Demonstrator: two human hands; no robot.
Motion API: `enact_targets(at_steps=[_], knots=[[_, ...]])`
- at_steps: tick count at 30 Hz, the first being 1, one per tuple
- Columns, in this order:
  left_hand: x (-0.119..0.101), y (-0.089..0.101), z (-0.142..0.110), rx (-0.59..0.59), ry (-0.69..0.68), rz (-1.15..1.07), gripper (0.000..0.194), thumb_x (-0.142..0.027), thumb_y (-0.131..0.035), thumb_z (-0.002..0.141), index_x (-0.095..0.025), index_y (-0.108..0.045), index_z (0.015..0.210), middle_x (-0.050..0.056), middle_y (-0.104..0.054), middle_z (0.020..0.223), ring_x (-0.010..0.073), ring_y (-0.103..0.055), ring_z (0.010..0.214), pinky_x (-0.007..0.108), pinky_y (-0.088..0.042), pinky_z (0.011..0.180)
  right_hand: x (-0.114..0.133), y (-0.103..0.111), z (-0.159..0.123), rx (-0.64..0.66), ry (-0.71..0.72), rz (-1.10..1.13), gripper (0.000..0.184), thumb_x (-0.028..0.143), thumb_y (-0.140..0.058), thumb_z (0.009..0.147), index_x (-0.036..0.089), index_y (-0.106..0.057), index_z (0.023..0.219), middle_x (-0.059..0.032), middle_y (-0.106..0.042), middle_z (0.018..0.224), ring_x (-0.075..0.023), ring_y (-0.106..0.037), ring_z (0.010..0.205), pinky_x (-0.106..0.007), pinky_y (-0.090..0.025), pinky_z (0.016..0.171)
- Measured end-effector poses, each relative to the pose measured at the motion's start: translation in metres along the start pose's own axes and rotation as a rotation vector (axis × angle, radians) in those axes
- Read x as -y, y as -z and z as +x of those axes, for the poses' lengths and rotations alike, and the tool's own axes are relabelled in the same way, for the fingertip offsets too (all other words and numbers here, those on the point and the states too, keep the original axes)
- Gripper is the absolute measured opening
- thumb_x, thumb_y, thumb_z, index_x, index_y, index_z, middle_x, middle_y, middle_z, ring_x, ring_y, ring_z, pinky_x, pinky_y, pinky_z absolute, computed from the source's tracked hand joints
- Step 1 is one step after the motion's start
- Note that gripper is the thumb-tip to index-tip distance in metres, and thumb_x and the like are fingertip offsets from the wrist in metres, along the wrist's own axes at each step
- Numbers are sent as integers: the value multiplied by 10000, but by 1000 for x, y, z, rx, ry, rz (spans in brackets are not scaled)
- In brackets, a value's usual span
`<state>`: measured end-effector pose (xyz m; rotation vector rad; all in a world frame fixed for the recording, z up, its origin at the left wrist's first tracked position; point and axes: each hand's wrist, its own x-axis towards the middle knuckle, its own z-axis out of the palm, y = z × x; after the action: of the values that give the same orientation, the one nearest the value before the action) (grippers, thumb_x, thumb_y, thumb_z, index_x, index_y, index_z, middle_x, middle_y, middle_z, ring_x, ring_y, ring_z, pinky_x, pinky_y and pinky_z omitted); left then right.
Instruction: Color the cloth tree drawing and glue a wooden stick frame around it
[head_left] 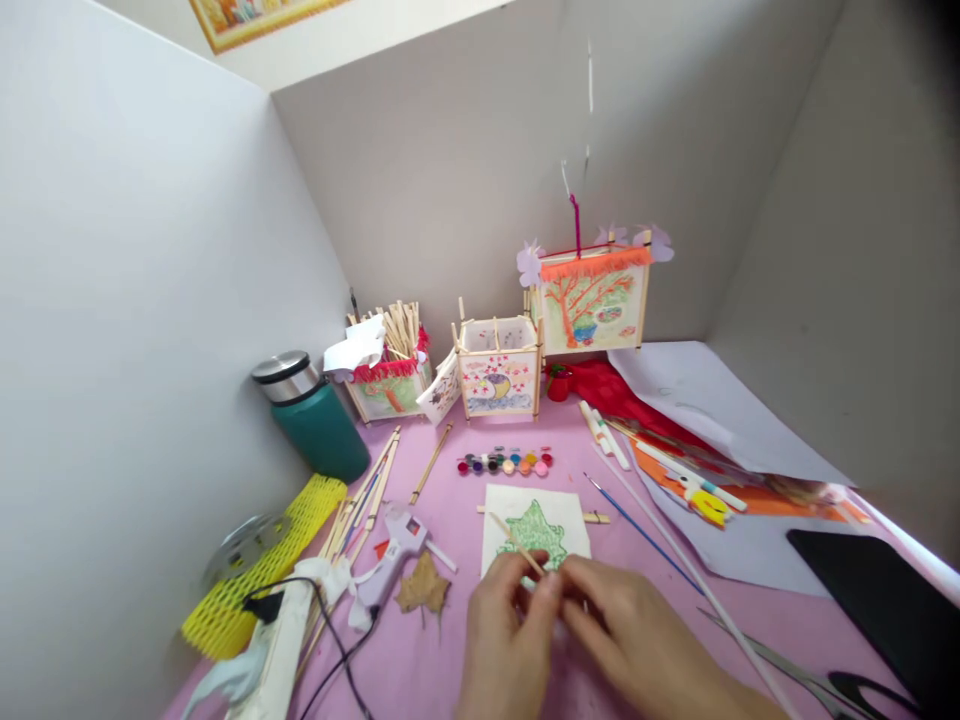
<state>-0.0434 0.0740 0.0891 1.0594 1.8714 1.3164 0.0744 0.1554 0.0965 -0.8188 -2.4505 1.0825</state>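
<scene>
Wood-toned and slim, a stick (517,542) is pinched between the thumb and fingers of a person's left hand (511,632) above a lilac-covered worktop (416,680). The right hand (626,612) curls in at the stick's lower end, its fingers drawn close together; whether they grip the stick cannot be told. The stick slants over a white sheet (573,508) bearing a green leaf drawing, its near edge hidden by the hands. Just beyond the sheet sit small paint pots (506,465). At left, a dry brown leaf (424,586) lies beside a lilac glue gun (399,560), near a teal bottle (319,428). At right, a blue paintbrush (646,536) rests between the sheet and a flat black object (866,600), with scissors (799,672) nearer the camera. Across the back, a box (390,397) packed with sticks and a moon-decorated lantern (499,387) stand on the worktop, while 1 orange-fringed lantern (592,305), showing a tree, hangs from a magenta cord (576,225).
</scene>
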Motion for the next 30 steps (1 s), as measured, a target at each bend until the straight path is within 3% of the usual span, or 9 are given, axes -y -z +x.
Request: enact_targets(at_steps=[3,5,11,13,15,18,22,26,30], knots=[[-10,-2,6,-94,-52,235,327,-354,-385,887,-170,-590,710,24,-608,669,124,-542,621,221,-367,565,3,-13,-1,24,39,24,182,260,-412,880,200,-581,847,-38,-664,848,-168,-607,749,-251,-418,661],[-18,13,16,-84,-35,390,351,-330,-313,913,-187,-586,746,13,-613,631,120,-549,574,220,-355,546,1,-9,0,27,25,11,178,295,-433,880,207,-585,850,-27,-658,828,-164,-602,735,-253,-419,662],[-35,107,71,-294,107,1213,353,-298,-294,902,-183,-627,873,112,-681,816,228,-645,771,292,-414,634,-19,17,-2,28,-34,-71,258,361,-399,900,217,-590,803,-28,-652,812,-175,-596,752,-274,-419,684],[-35,134,86,-359,204,1318,339,-324,-330,885,-148,-619,901,152,-660,881,267,-647,818,322,-441,648,-28,21,-6,29,-52,-84,279,377,-388,902,222,-595,799,-32,-655,813,-185,-599,758,-283,-423,682],[-32,149,95,-432,241,1348,350,-335,-362,868,-102,-565,1034,200,-607,1020,301,-640,857,361,-460,659,-36,25,-8,12,-74,-105,278,379,-390,898,228,-604,807,-39,-663,833,-198,-604,770,-295,-428,687],[-23,146,99,-352,165,1349,345,-333,-332,879,-149,-553,1069,160,-600,1065,271,-637,889,361,-473,698,-48,28,-9,-38,-99,-155,255,369,-409,884,237,-615,811,-46,-672,851,-213,-613,777,-315,-433,699],[-10,122,107,-171,128,1307,260,-293,-422,835,-177,-633,932,122,-679,907,254,-648,863,334,-473,709,-55,29,-9,-73,-121,-216,255,356,-408,877,242,-621,794,-42,-673,813,-222,-623,759,-318,-433,681],[-9,100,118,-96,82,1278,274,-230,-424,814,-135,-645,945,174,-671,963,289,-633,913,379,-462,750,-52,29,-12,-49,-131,-253,252,333,-416,870,236,-628,775,-43,-669,777,-215,-620,722,-305,-422,648],[-12,76,114,69,19,1199,249,-215,-455,783,-185,-676,894,118,-698,914,240,-643,883,321,-458,747,-48,27,-10,-39,-158,-297,243,296,-404,873,220,-622,797,-49,-669,807,-215,-617,759,-306,-406,669]])
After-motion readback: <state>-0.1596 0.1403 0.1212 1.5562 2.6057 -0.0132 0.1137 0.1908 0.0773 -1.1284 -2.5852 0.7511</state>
